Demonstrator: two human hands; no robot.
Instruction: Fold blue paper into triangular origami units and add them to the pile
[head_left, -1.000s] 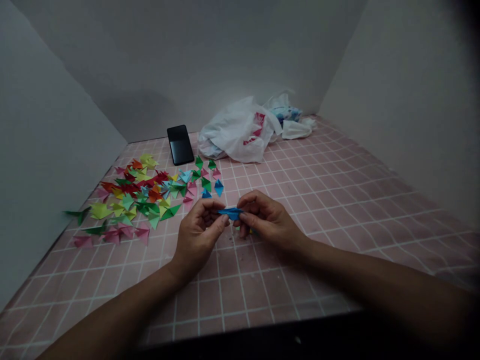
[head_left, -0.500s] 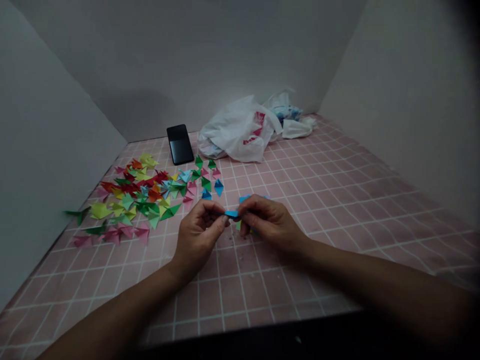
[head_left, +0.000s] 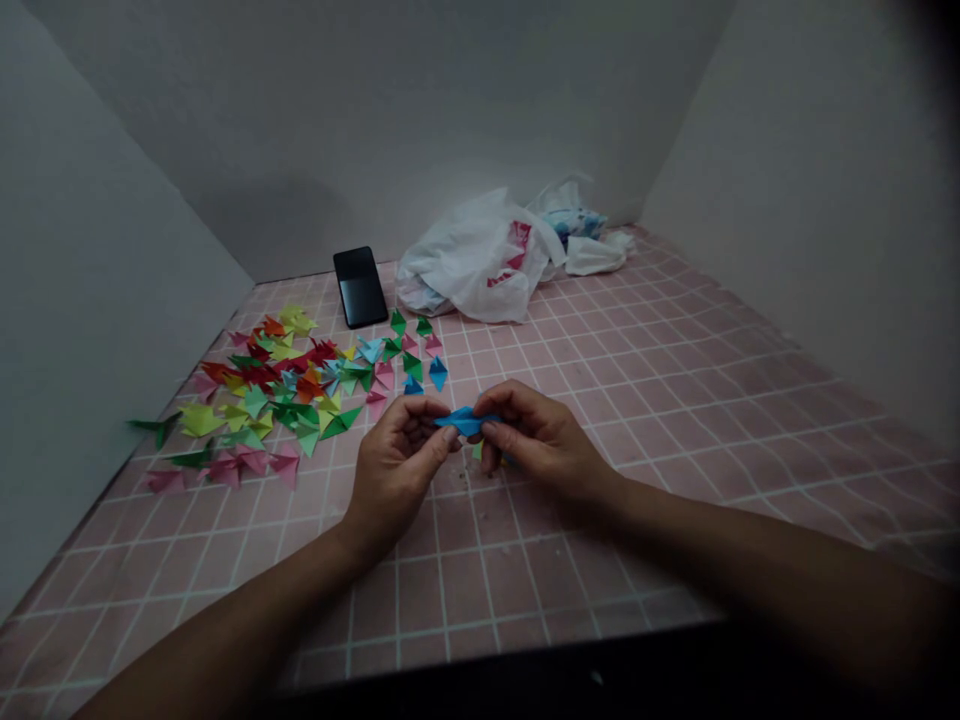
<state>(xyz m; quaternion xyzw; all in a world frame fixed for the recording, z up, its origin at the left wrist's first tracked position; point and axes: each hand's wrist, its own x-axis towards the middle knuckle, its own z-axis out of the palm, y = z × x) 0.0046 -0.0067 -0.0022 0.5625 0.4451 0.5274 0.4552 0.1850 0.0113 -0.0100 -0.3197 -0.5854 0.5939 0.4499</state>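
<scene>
Evidently the left hand angles inward, palm facing right, its fingers clamped on the left tip of a folded blue paper held over the table. Opposite, the right hand bends inward, thumb and fingers pinching the paper's right end. Behind, a phone lies near a white bag, its red print too creased to read.

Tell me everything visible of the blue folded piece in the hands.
The blue folded piece looks like creased paper: bright blue, long and narrow, with a low peak near its middle. It lies sideways between the left hand and the right hand, pinched at both ends, which are partly covered. It appears held above the pink gridded surface.
</scene>
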